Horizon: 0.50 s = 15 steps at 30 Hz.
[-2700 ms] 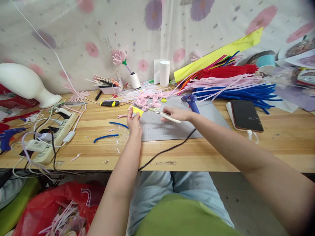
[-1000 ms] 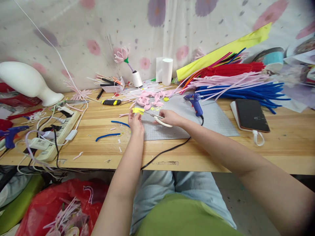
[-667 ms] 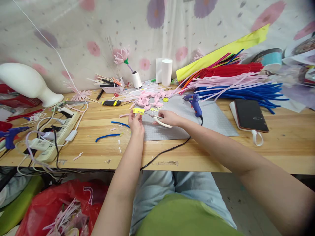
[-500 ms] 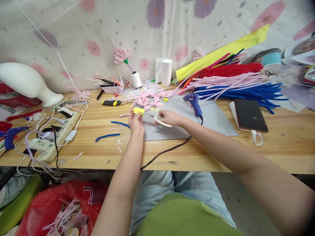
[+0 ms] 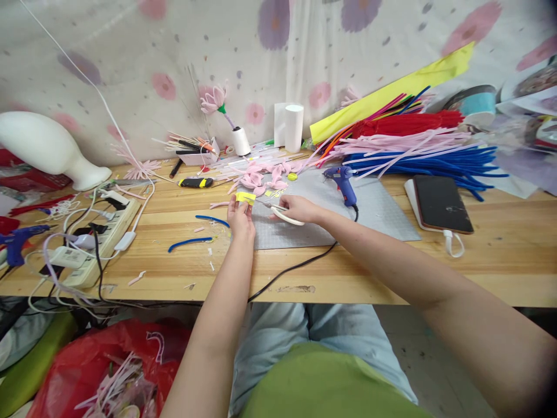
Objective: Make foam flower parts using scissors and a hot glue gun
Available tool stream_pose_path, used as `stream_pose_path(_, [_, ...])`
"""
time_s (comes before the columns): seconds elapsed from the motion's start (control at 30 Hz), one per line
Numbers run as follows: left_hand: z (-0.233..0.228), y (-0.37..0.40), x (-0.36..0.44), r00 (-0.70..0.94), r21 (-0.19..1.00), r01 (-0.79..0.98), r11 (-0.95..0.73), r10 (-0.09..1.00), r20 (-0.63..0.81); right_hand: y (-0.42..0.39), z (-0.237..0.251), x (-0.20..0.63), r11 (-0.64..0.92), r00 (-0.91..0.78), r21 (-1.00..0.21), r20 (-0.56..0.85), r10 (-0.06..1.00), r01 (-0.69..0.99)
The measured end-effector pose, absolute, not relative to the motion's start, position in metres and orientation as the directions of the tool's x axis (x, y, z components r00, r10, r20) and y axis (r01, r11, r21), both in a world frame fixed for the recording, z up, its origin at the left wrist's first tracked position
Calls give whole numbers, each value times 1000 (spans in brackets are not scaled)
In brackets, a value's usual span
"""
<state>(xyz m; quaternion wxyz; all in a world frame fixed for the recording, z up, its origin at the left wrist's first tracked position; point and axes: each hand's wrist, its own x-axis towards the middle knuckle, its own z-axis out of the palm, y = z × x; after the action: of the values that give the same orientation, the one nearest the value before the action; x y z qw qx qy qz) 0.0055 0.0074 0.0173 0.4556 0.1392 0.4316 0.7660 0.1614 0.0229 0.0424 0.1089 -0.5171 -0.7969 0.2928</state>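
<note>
The left hand [image 5: 241, 217] pinches a yellow strip [image 5: 245, 197] above the worktop [image 5: 174, 255]. The right hand [image 5: 298, 207], closed on scissors [image 5: 278, 209], aims the blades at it. Judged: mid-cut; next, a steady snip.

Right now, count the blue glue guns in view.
2. One blue glue gun stands on the grey mat, just beyond the right hand. Another lies at the far left edge, beside the power strip. Clutter may hide more.
</note>
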Motion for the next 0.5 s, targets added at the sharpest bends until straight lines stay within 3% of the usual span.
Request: stream_pose_path(0.5, [18, 6, 8, -545, 796, -570, -203, 819, -181, 24, 46, 165, 300, -444, -553, -145, 884, 777])
